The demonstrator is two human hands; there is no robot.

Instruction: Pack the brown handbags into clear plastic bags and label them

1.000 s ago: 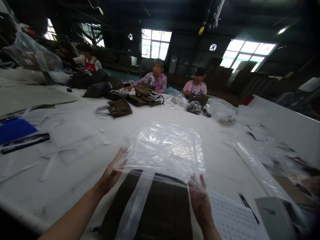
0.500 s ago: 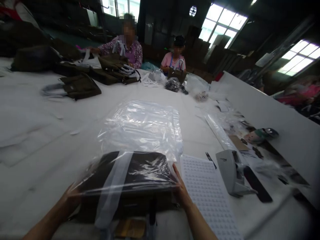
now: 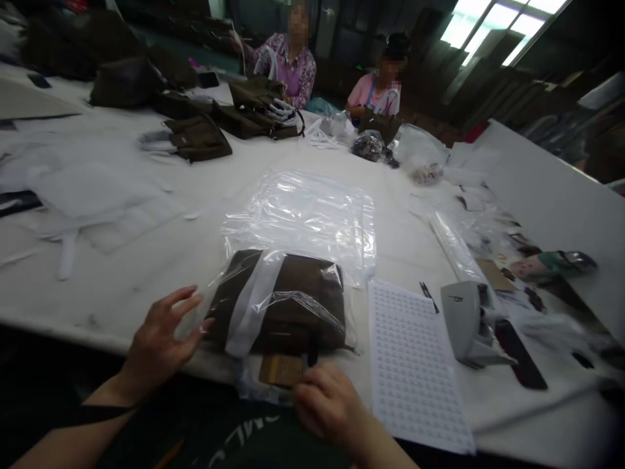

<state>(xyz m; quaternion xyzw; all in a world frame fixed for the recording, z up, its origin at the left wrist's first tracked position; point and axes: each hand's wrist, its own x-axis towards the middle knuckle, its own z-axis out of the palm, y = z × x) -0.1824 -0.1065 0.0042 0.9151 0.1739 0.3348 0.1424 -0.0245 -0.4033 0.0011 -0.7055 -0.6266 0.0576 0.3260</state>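
Dark bag (image 3: pixel 288 299) sits in its clear plastic sleeve (image 3: pixel 303 215) at the surface's near edge; left hand (image 3: pixel 161 335) spread open at 9 o'clock, empty; right hand (image 3: pixel 327 404) curled at 6 o'clock, grip contents unclear; could slide off that edge if nudged.

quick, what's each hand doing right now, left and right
Left hand: open, fingers spread, at the left edge of the bagged brown bag.
Right hand: curled at the bag's near end; grip cannot be told.

Left hand (image 3: pixel 163 332) open, fingers spread; right hand (image 3: pixel 328 405) curled, knuckles up.
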